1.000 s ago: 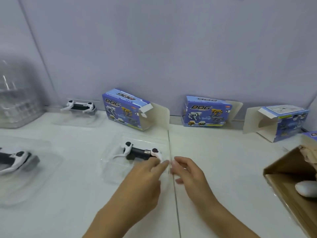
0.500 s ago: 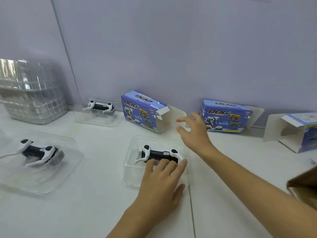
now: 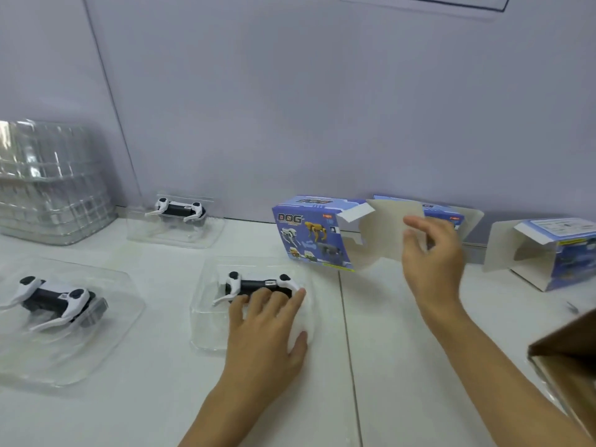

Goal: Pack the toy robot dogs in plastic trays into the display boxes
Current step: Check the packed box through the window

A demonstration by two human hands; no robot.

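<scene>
L hand [image 3: 264, 330] flat on near tray [image 3: 206, 317], grip spread, pinning dog [image 3: 258, 285] so it won't slide | R hand [image 3: 432, 262] at box [image 3: 309, 233] flap [image 3: 387, 233], grip part-curled, can't tell if pinching – prob holding mouth open for tray | box far-centre on surface [image 3: 403, 350], just past tray | 2 more trayed dogs left, unpacked

Even, soft indoor light, bright on the tabletop, with a wide-angle warp and some motion smear.

The glossy white tabletop [image 3: 403, 333] nearly washes out, so shadows beneath things are faint. Glints streak the stack of clear ribbed plastic trays [image 3: 48, 185] at far left and the clear plastic tray [image 3: 200, 324] in the middle. The raised right hand [image 3: 432, 262] is blurred at its fingertips. The pale lilac wall's dark seam [image 3: 113, 101] leans and bows toward the frame's edge.
</scene>
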